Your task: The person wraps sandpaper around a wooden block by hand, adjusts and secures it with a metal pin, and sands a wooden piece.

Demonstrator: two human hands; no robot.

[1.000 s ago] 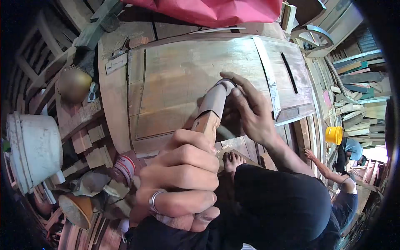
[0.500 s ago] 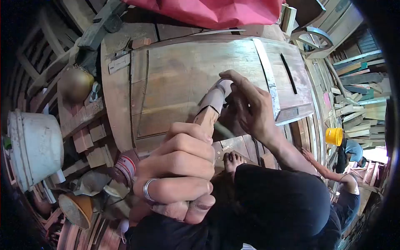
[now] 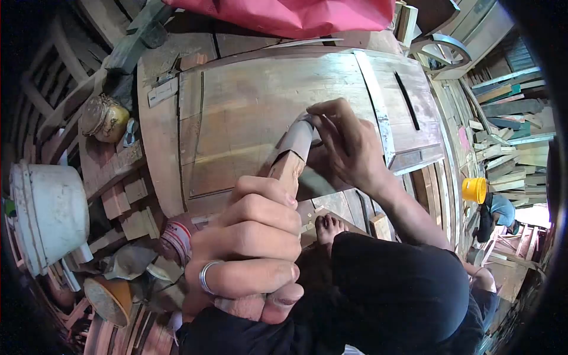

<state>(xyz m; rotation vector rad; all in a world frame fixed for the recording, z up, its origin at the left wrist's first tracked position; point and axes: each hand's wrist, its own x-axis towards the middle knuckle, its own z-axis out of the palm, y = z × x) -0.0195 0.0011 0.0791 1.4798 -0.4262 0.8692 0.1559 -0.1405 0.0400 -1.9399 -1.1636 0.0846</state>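
Observation:
My left hand (image 3: 248,248), with a ring on one finger, is wrapped round a wooden piece (image 3: 288,171) that points up and away from me. A grey sheet, perhaps sandpaper (image 3: 295,142), is wrapped around the far end of the piece. My right hand (image 3: 355,148) pinches the upper end of this sheet between thumb and forefinger, its other fingers bent. Beneath both lies a flat wooden panel (image 3: 248,100) with a pale strip (image 3: 374,94) across its right part.
A white bucket (image 3: 50,213), a jar (image 3: 106,118) and an orange container (image 3: 109,300) are at left. Red cloth (image 3: 290,15) lies at the top. At right are a yellow bucket (image 3: 474,190), stacked wood (image 3: 509,154) and a bent-over person (image 3: 502,212); another person's leg shows lower right.
My right hand's fingers have drawn closer together at the sheet's end. The wooden piece and my left hand have shifted slightly left. The nearby person's outstretched arm has dropped out of sight.

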